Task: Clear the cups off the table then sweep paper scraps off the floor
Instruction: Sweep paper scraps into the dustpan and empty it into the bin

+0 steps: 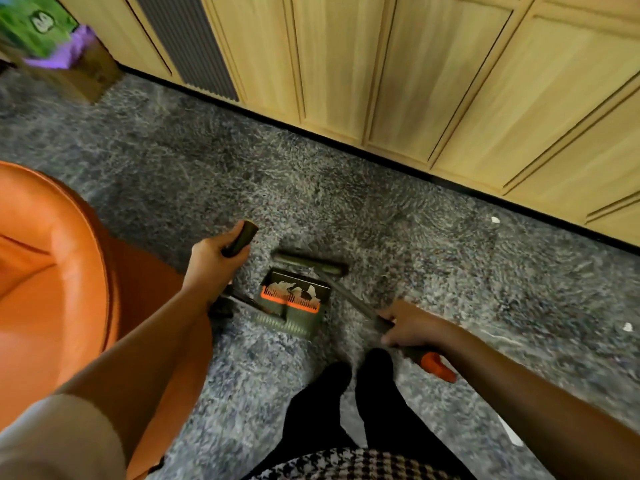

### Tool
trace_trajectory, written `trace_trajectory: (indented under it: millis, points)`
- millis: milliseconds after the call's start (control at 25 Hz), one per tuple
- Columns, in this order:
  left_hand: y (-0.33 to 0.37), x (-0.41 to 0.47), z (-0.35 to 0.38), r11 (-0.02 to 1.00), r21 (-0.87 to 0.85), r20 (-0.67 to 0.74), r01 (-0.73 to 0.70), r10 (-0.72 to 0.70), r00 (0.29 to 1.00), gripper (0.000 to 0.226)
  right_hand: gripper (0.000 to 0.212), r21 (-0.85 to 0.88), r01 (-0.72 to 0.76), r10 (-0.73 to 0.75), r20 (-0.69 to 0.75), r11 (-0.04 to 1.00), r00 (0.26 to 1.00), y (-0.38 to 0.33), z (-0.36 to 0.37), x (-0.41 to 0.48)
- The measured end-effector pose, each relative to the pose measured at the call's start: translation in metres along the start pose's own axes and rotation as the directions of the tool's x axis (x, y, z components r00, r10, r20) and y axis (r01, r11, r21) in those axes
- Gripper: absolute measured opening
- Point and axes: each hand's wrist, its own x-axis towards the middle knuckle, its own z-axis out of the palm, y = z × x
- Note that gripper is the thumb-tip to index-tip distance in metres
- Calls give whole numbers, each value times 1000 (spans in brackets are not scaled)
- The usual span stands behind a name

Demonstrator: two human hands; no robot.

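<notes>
My left hand [216,263] grips the dark handle [242,237] of a long-handled dustpan [294,299], which stands on the grey carpet. White paper scraps [294,289] lie inside the pan above its orange comb. My right hand [412,327] holds the broom handle [356,303], whose orange end [438,367] sticks out behind my wrist. The broom head [310,265] lies on the carpet just beyond the pan's mouth. Two small white scraps lie on the carpet to the right, one [495,220] near the cabinets and one [627,327] at the far right. No cups are in view.
An orange chair [52,271] stands close on my left. Light wooden cabinets [450,81] run along the far side, with a grey ribbed panel [187,43]. A cardboard box [83,74] sits at the top left. My black-clad legs [346,403] stand behind the pan.
</notes>
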Motion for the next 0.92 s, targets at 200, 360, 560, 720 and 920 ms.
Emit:
trace_trajectory:
  millis: [200,360,560,720,920]
  points:
    - [-9,-6,-1,999,-14,41,31,-31,999,51,45,98,38,-37,-14,994,999,3,4,-38]
    - [-12,-12,-4,999,-32,59,16,-14,998,52,62,179,14,-9,-30,984,1000,9,5,-65]
    - [-15,-10,-6,999,-38,105,27,-23,994,52,51,230,36,0,-152,972,988,5,21,-74]
    - [-25,-3,-15,999,-24,143,23,-20,990,52,37,106,48,-19,-255,993,967,-16,26,-56]
    - [-41,-3,-15,999,-42,162,15,-8,987,50,29,174,25,33,-319,984,947,-43,22,-9]
